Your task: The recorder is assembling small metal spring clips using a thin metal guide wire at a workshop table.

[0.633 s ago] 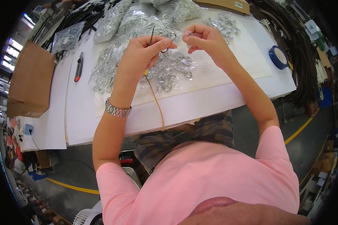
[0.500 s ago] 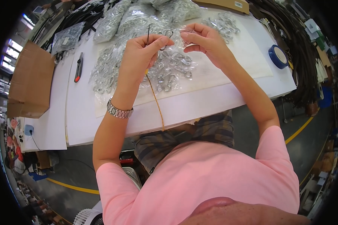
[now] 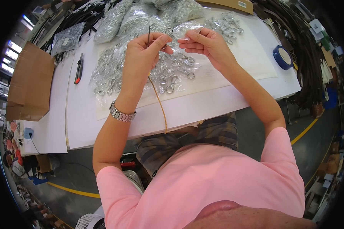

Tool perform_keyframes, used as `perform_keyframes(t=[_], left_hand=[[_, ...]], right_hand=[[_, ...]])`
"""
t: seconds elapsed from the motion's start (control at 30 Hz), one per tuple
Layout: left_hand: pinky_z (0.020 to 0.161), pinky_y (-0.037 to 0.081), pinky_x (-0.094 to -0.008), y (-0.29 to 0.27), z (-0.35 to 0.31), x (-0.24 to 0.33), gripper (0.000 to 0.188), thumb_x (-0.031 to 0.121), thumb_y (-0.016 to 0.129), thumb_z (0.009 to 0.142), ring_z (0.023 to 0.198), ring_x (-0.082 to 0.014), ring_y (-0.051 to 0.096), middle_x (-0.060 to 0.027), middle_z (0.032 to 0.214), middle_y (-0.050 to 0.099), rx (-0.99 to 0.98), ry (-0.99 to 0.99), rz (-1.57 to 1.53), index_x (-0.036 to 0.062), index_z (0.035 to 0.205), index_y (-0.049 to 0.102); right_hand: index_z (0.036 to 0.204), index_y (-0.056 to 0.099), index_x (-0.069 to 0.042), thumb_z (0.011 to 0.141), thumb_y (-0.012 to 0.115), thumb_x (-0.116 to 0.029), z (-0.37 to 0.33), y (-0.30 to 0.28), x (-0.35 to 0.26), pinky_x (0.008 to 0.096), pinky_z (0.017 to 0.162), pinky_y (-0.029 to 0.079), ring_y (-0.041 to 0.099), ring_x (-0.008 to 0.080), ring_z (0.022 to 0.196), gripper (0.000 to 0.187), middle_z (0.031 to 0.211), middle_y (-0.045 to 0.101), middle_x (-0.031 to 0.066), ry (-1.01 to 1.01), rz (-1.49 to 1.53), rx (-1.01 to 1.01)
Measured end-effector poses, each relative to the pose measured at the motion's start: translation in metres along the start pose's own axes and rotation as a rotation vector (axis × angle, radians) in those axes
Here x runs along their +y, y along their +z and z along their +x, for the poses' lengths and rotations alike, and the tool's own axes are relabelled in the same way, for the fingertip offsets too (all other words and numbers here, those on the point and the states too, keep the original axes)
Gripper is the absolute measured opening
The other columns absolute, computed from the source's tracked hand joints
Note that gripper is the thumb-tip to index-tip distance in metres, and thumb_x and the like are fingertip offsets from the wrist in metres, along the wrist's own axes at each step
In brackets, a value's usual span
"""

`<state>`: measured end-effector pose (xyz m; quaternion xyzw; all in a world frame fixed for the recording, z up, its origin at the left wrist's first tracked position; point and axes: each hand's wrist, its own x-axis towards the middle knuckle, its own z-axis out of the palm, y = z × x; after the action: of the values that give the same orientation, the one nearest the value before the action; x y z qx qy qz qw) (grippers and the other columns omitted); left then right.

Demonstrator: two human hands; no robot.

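My left hand (image 3: 151,45) is closed, pinching a looped metal hook (image 3: 169,30) between thumb and fingers. From the same hand a thin dark pointed rod (image 3: 149,35) sticks up; its lower part is hidden. An orange-yellow cord (image 3: 158,98) runs from beneath this hand to the table's near edge. Just to the right, my right hand (image 3: 207,44) has its thumb pressed to the forefinger; whatever lies in that pinch is too small to make out. Under and beyond both hands spread metal hooks (image 3: 170,88) in clear plastic bags.
Filled clear bags (image 3: 141,19) are heaped at the back, with more hooks (image 3: 229,28) at the back right. A utility knife (image 3: 79,68) and cardboard box (image 3: 30,82) are at left. Blue tape (image 3: 282,57) lies near the right edge of the white table (image 3: 210,105).
The hook in my left hand has shifted slightly left. My right hand has drawn its fingers together and moved slightly down; the plastic bags lie as before.
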<state>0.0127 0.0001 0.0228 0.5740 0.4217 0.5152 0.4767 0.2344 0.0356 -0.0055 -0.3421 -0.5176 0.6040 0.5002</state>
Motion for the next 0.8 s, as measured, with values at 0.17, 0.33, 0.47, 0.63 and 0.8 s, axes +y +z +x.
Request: perform_keyframes(t=[0.17, 0.33, 0.47, 0.63, 0.8], left_hand=[[0.047, 0.029, -0.0198, 0.006, -0.0044, 0.0002, 0.022, 0.023, 0.071, 0.096, 0.051, 0.0002, 0.041, -0.0015, 0.069, 0.071, -0.137, 0.017, 0.207, 0.0021, 0.096, 0.077], [0.047, 0.03, -0.0198, 0.0054, -0.0036, 0.0001, 0.021, 0.023, 0.071, 0.096, 0.05, -0.0002, 0.042, -0.0013, 0.068, 0.07, -0.133, -0.03, 0.226, 0.0021, 0.096, 0.077], [0.045, 0.029, -0.0202, 0.0034, -0.0022, -0.0013, 0.022, 0.024, 0.072, 0.096, 0.049, -0.0008, 0.042, -0.0013, 0.067, 0.069, -0.123, -0.066, 0.197, 0.002, 0.094, 0.077], [0.045, 0.029, -0.0202, 0.0032, -0.0023, -0.0011, 0.023, 0.024, 0.071, 0.096, 0.048, -0.0006, 0.042, -0.0016, 0.066, 0.069, -0.142, -0.073, 0.19, 0.0017, 0.094, 0.076], [0.045, 0.029, -0.0199, 0.0031, -0.0036, 0.0016, 0.024, 0.025, 0.072, 0.096, 0.048, -0.0005, 0.042, -0.0016, 0.066, 0.069, -0.119, -0.064, 0.184, 0.0016, 0.093, 0.076]], right_hand=[[0.108, 0.067, 0.004, 0.1, 0.069, -0.023, -0.0005, -0.0009, -0.0022, 0.0328, 0.089, 0.062, 0.076, 0.0237, 0.095, 0.029, 0.107, 0.076, 0.0195, -0.053, -0.033, 0.036], [0.109, 0.068, 0.005, 0.1, 0.069, -0.022, 0.0027, -0.0034, 0.0029, 0.0332, 0.092, 0.061, 0.076, 0.0222, 0.094, 0.029, 0.109, 0.075, 0.0198, -0.109, -0.024, 0.014], [0.109, 0.069, 0.006, 0.1, 0.068, -0.021, 0.0011, -0.0006, 0.0001, 0.0329, 0.093, 0.061, 0.075, 0.0225, 0.096, 0.028, 0.11, 0.075, 0.0197, -0.127, 0.032, -0.047], [0.109, 0.068, 0.006, 0.101, 0.066, -0.021, 0.0002, -0.0016, -0.0012, 0.0337, 0.092, 0.062, 0.075, 0.0239, 0.097, 0.028, 0.109, 0.075, 0.0199, -0.102, 0.019, -0.039], [0.107, 0.067, 0.006, 0.102, 0.065, -0.021, 0.0003, 0.0001, -0.0022, 0.0342, 0.091, 0.063, 0.076, 0.0256, 0.097, 0.028, 0.107, 0.075, 0.0201, -0.104, 0.043, -0.066]])
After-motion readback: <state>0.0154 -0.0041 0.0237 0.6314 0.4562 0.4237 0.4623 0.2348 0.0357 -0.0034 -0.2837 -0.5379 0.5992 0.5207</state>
